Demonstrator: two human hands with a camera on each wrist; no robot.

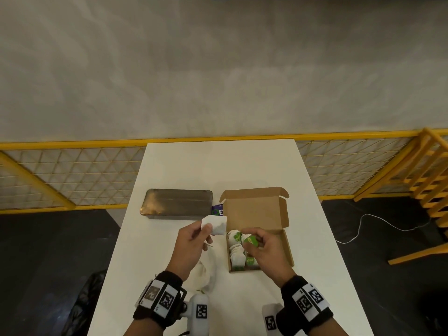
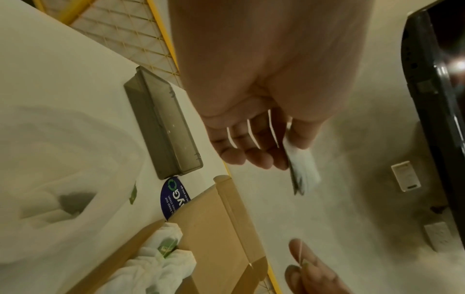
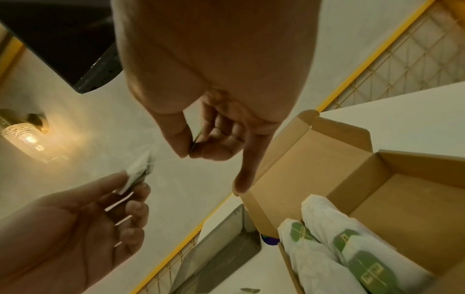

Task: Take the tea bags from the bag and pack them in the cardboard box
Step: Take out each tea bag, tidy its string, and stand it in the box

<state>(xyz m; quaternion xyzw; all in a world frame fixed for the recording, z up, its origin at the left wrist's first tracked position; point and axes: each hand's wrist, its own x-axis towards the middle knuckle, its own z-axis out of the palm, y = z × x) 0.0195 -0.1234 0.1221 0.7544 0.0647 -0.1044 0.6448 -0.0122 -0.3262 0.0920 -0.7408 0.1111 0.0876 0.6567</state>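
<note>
1. Fingers first: the left hand pinches a white tea bag above the table; the right hand pinches its green tag over the box.
2. The box, lid up, is part filled.
3. The plastic bag lies limp beside it.
4. Risk, I'd say: the thin string could snap or tangle if the hands pull apart.

The left hand covers the near edge of the tea bag it pinches, and that bag is blurred in the left wrist view. The cardboard box hides most of a purple label, so its print is unreadable. The right hand masks part of a green tag and the packed tea bags beneath. The plastic bag lies partly under the left forearm.
</note>
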